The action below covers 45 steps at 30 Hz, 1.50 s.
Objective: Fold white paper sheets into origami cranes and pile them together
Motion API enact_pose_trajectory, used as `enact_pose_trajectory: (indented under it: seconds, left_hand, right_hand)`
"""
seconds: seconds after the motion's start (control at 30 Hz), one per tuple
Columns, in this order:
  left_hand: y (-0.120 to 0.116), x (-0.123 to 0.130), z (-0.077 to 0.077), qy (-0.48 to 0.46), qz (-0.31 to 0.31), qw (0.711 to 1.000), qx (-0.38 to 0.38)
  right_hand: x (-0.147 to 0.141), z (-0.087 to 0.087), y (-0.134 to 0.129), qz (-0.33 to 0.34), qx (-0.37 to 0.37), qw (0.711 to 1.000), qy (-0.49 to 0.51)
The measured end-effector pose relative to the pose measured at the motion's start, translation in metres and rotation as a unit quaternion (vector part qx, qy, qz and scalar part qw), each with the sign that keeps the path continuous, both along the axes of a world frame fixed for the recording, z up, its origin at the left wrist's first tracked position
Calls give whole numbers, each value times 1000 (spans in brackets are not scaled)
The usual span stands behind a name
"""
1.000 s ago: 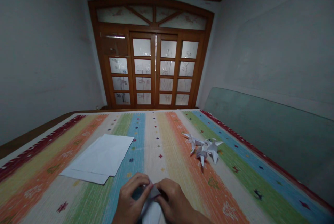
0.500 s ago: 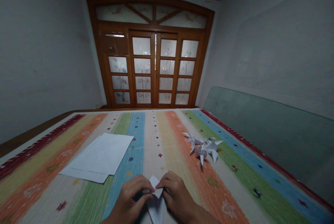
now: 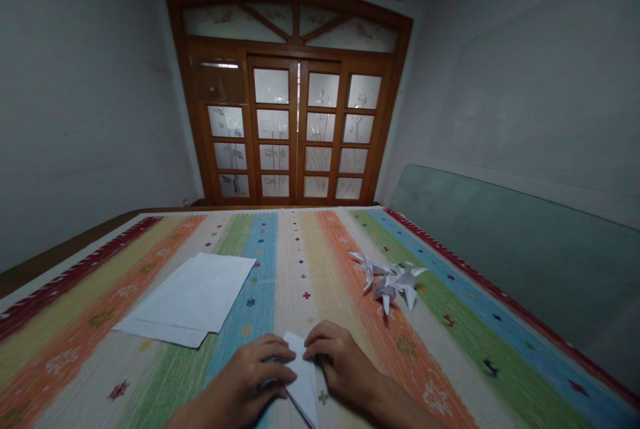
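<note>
A narrow folded piece of white paper [image 3: 303, 386] lies on the striped cloth at the near edge of the view, its tip pointing away from me. From the left, my left hand [image 3: 257, 370] has its bent fingers and thumb on the paper's left edge. My right hand [image 3: 341, 357] pinches the upper right edge, fingers curled; its thumb is mostly hidden. Flat across its visible face, the paper is slim and pointed toward me. Beyond my right hand sit several folded paper cranes [image 3: 393, 280] in a cluster.
A stack of white paper sheets [image 3: 193, 296] rests on the left part of the table. The colourful striped tablecloth [image 3: 320, 269] covers the table. A pale green panel [image 3: 500, 236] stands along the right side. Wooden glazed doors [image 3: 299, 182] are at the far end.
The small flap that stood up between my fingers now lies flat, and the paper looks narrower. My left hand has shifted slightly left and my right hand slightly up along the edge.
</note>
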<state>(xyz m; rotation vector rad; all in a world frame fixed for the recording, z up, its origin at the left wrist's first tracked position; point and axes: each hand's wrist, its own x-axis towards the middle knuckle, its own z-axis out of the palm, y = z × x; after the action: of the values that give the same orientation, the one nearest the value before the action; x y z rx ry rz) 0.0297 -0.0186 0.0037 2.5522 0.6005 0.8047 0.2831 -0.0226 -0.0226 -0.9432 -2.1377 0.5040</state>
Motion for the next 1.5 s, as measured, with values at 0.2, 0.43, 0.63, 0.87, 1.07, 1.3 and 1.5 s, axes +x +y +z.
enact_pose_trajectory:
  seconds: [0.2,0.43,0.63,0.87,1.07,1.3,1.5]
  left_hand:
    - [0,2,0,20,6,1000,19]
    - [-8,13,-8,88,81,983,137]
    - [-8,18,-13,57,167,965,195]
    - [2,4,-6,32,122,990,65]
    - [7,-1,-5,23,119,992,-22]
    - [5,0,1,23,132,989,-68]
    - [3,0,1,16,136,989,-62]
  right_hand:
    - [-2,18,-3,19,25,998,-59]
    - [-1,14,-2,-12,52,995,-84]
    - [-2,9,-6,4,43,996,-81]
    - [0,21,-11,6,-25,994,-109]
    - [3,19,-8,17,-45,994,-96]
    - [2,25,-6,17,-43,997,-58]
    - [0,17,-3,4,0,998,-55]
